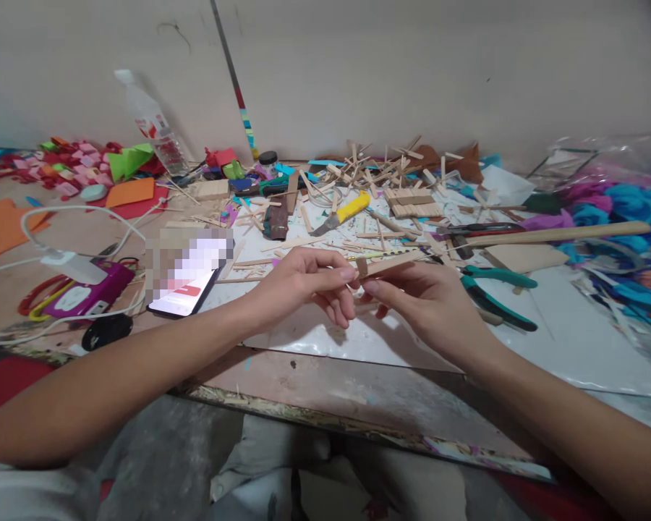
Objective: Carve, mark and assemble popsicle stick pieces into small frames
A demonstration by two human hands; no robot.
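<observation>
Above the white sheet (325,339), my two hands meet at a small wooden piece. My right hand (431,300) is closed around this flat, pale wooden piece (393,263), which points toward the left. A darker brown bit (362,267) sits at its left end. Beside that end, my left hand (317,284) has thumb and forefinger pinched together, the other fingers curled loosely. Whatever lies in this pinch is too small or hidden to name. Green-handled pliers (499,293) lie just right of my right hand. Behind the hands rests a yellow-handled knife (347,210).
Loose wooden sticks (358,170) are strewn across the back of the table. A lit phone (189,278) and a purple power strip (90,293) with white cables lie left. A plastic bottle (155,123) leans near the wall. A long-handled hammer (558,233) and blue cloth (623,210) lie right.
</observation>
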